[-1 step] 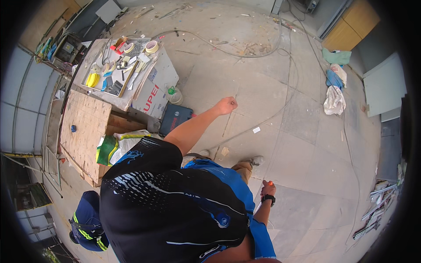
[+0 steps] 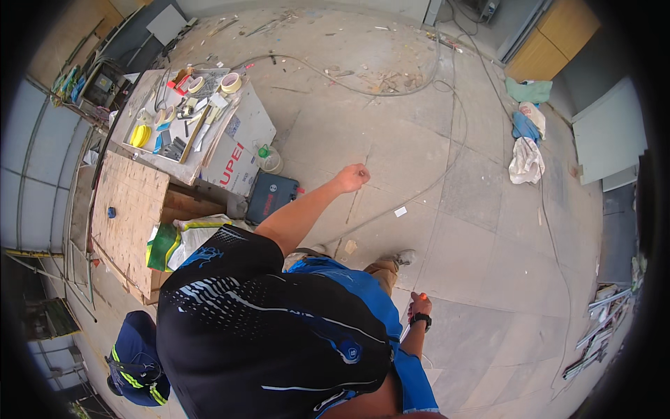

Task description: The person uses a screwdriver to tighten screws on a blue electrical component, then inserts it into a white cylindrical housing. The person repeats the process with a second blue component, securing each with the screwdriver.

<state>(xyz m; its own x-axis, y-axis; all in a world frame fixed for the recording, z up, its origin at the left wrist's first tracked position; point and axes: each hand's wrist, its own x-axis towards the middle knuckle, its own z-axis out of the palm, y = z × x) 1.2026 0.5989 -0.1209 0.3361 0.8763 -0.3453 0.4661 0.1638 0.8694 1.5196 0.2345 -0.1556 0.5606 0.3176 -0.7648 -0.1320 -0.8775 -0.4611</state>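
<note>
My left hand [image 2: 351, 179] is held out over the floor with its fingers curled closed. Whatever is in it, if anything, is too small to make out. Lower and to the right, my right hand [image 2: 419, 306], with a black watch on the wrist, grips a tool with an orange handle [image 2: 423, 297]. A thin pale shaft shows below that fist, though the tool's kind is unclear. Closest to my left forearm is a dark blue tool case [image 2: 271, 196] on the floor. A clear bottle with a green cap [image 2: 269, 159] stands behind the case.
At left, a cluttered worktable [image 2: 192, 172] carries tape rolls [image 2: 231, 83] and yellow rings [image 2: 140, 135]. Nearer stands a plywood box [image 2: 129, 209] beside a green-and-white sack [image 2: 165, 246]. A person in dark blue [image 2: 139, 356] is at lower left. Cables [image 2: 391, 202] and cloths [image 2: 526, 160] lie on the floor.
The whole view has shifted slightly. My left hand has come down a little toward me, still closed. My right hand keeps hold of the orange-handled tool.
</note>
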